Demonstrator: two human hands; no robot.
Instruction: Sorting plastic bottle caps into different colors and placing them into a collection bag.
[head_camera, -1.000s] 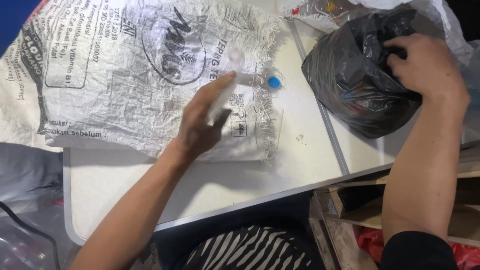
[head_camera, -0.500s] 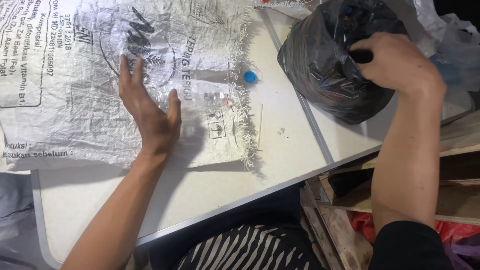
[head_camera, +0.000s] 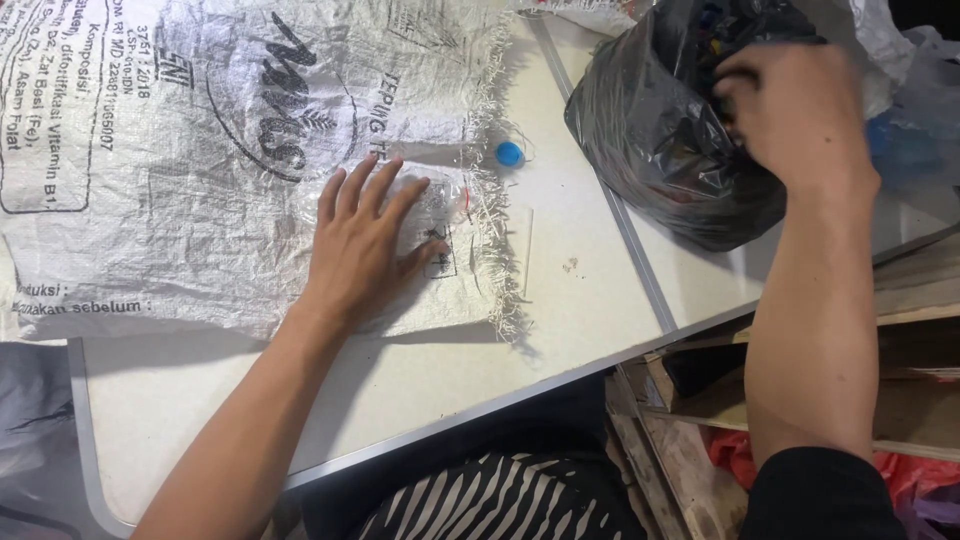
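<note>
So the black plastic bag (head_camera: 670, 150) sits at the far right of the table (head_camera: 420, 380), mouth open toward the top. The right hand (head_camera: 795, 115) is at that opening with the fingers curled down into it; can't tell if they're actually pinching anything in there. Inside the bag you only get small dark and bluish bits, too murky to name.

The left hand (head_camera: 365, 245) lies flat, palm down and fingers spread wide, on the white woven sack (head_camera: 230, 160). Its grip isn't closed on anything, just pressing the cloth. Under the fingertips there's a flattened clear plastic thing (head_camera: 440, 205), hard to make out.

The sack is spread out across the left and middle of the table, crinkled, with a frayed fringe along its right edge. It has black printing: a big round emblem near the middle, and a boxed block of small text toward the left.

A small blue bottle cap (head_camera: 510, 153) lies on the bare table just past the fringe, between sack and bag.
</note>
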